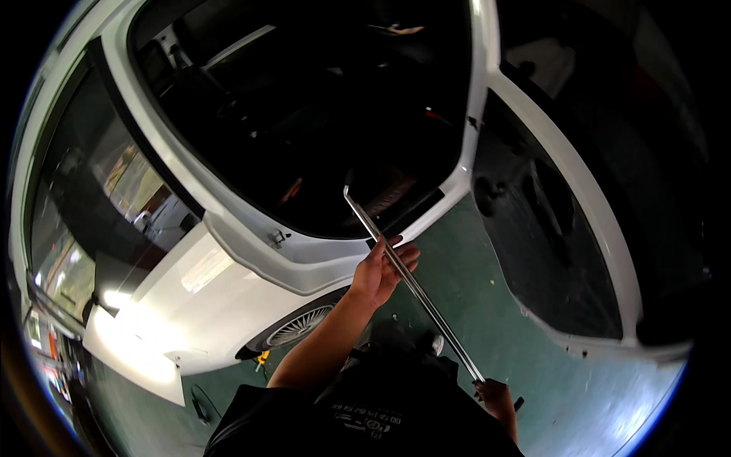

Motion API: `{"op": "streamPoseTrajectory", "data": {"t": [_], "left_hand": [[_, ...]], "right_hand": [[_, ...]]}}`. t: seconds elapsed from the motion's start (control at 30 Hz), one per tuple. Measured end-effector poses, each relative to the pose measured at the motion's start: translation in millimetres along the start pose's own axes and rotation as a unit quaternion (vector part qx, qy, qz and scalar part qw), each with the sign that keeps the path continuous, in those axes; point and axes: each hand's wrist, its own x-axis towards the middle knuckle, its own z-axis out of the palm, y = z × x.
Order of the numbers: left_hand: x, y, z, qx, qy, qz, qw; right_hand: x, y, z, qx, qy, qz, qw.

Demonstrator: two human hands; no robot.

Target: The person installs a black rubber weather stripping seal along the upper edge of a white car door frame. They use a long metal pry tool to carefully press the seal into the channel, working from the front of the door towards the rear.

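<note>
A long, shiny metal rod (434,312) slants across the middle, its bent far end and dark tip reaching into the dark doorway of a white car. My left hand (377,276) supports the rod partway along, thumb over it and fingers stretched out beneath. Lower down, my right hand (496,397) is closed around the rod's near end, where a dark end piece sticks out past the fingers. Shadow hides most of the car's interior.
The white car's front fender (198,305) and wheel (301,326) are at left. At right, the car door (544,228) hangs open, its inner panel dark. A yellow object (263,358) is beside the wheel, above the green floor (472,282). A dark cable (202,404) lies lower left.
</note>
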Motion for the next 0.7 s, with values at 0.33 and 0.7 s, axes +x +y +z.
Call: {"op": "streamPoseTrajectory", "data": {"t": [0.33,0.7], "left_hand": [[92.3,58.6,-16.6,0.009,0.074,0.08,0.994],[172.5,248.1,-35.3,0.014,0.224,0.29,0.93]], "right_hand": [[249.6,-180.6,15.3,-0.236,-0.084,-0.285,0.925],[398.1,-459.2,70.2,-0.262,-0.13,-0.284,0.913]]}}
